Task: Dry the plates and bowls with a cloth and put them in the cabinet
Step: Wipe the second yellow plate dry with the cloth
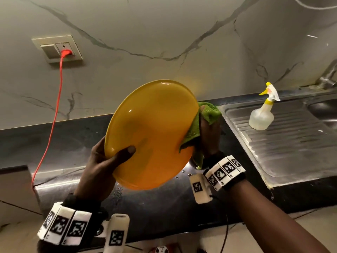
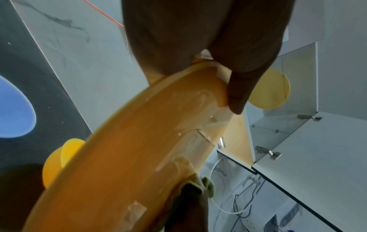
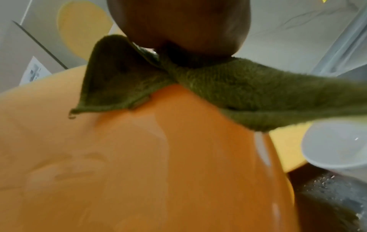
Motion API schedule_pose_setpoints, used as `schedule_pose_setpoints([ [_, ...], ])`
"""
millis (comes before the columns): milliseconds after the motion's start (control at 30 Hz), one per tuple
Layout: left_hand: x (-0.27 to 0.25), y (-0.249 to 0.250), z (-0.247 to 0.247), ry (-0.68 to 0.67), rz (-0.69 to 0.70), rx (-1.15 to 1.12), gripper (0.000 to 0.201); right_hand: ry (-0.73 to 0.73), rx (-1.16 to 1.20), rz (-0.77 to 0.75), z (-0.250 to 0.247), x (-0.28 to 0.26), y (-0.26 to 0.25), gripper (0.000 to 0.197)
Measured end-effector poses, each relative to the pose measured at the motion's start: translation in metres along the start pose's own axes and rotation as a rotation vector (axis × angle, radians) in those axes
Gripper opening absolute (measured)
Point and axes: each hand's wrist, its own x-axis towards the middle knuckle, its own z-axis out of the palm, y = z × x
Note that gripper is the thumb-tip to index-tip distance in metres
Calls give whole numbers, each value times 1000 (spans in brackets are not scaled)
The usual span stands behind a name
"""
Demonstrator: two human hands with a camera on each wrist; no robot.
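left hand point(image 1: 98, 167) grips plate point(image 1: 151, 134) tilted, face up-left | right hand point(image 1: 207, 137) pinches cloth point(image 1: 207, 114)

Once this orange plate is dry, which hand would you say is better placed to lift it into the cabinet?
Left, probably. The left hand already grips the orange plate at its rim, while the right hand is occupied with the green cloth.

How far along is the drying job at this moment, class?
Done: one yellow plate already stands in the open cabinet. In hand: left hand holds the orange plate; right hand wipes with the green cloth. Left: blue plate on the counter.
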Motion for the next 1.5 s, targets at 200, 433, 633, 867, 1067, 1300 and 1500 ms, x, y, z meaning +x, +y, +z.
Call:
schedule_pose_setpoints([
  [200,9,-5,17,-49,18,9,50,-203,244,105,22,-50,-44,31],
  [433,13,-8,27,80,25,104,76,-554,-126,-157,53,-113,-52,92],
  [633,10,-12,23,45,94,128,55,-578,-127,-215,76,-60,-22,59],
  [867,0,-2,15,-25,90,142,53,-227,16,169,52,-35,2,68],
  [1067,1,-21,11,97,77,75,59,-260,2,128,52,-113,-1,72],
  [1300,11,-21,16,156,93,177,64,-485,-14,-361,68,-118,-59,54],
  [1500,5,-24,16,150,90,214,69,-467,-123,-675,84,-37,-70,39],
])
